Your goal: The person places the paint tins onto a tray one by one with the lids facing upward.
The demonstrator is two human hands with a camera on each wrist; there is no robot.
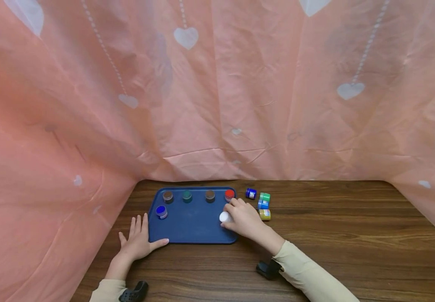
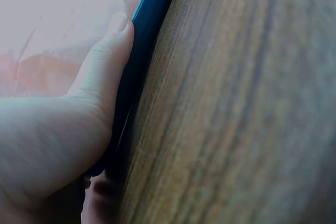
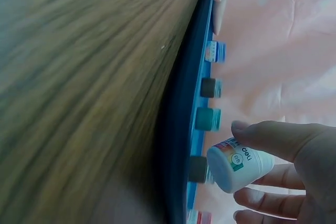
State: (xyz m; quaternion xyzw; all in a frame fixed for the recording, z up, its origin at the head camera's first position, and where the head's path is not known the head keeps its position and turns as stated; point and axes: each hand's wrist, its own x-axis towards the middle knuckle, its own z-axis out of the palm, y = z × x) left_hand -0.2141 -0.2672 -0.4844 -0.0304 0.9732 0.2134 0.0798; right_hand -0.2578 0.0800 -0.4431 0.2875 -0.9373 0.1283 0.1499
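Observation:
My right hand (image 1: 245, 218) pinches a white paint jar (image 1: 225, 217) between thumb and fingers, over the right part of the blue tray (image 1: 191, 228). The jar (image 3: 239, 165) is tilted in the right wrist view, its printed label showing. My left hand (image 1: 137, 241) lies at the tray's front left corner, fingers spread straight along the left side. Its thumb (image 2: 107, 59) rests along the front rim. Standing on the tray are two brown jars (image 1: 168, 197) (image 1: 210, 196), a dark green jar (image 1: 187, 196), a red jar (image 1: 229, 195) and a blue jar (image 1: 161, 212).
Right of the tray, on the wooden table (image 1: 338, 226), lie a dark blue jar (image 1: 251, 193), a green jar (image 1: 264, 196), a light blue jar (image 1: 263, 204) and a yellow jar (image 1: 265, 214). A pink curtain (image 1: 240, 105) with hearts hangs behind and along both sides.

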